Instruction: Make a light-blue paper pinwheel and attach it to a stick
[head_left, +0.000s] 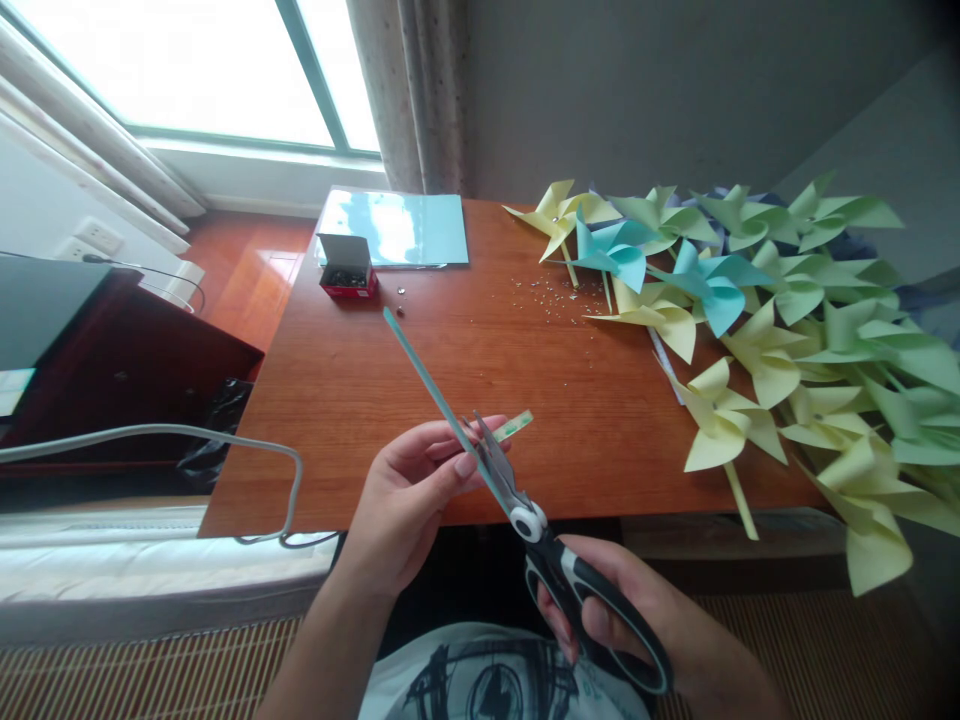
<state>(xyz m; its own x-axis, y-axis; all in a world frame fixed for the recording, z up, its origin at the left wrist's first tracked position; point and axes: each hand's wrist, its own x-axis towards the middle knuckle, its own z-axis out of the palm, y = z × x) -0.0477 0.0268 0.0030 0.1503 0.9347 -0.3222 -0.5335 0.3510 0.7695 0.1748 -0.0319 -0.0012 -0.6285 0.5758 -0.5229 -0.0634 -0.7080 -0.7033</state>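
Between the fingers and thumb of my left hand is a thin blue-green stick, apparently paper, slanting up to the left. My right hand has its fingers through the handles of black-and-white scissors. The scissor blades point up and left, close to the stick and my left fingertips. Whether they touch the stick cannot be made out. A short pale yellow-green strip shows just past the blade tips; what bears it is hidden. Both hands are over the table's front edge.
Yellow, green and blue paper pinwheels crowd the right side of the wooden table. Small bits lie scattered near them. At the back left are an open red box of small dark pieces and blue sheets. A white cable crosses the left corner.
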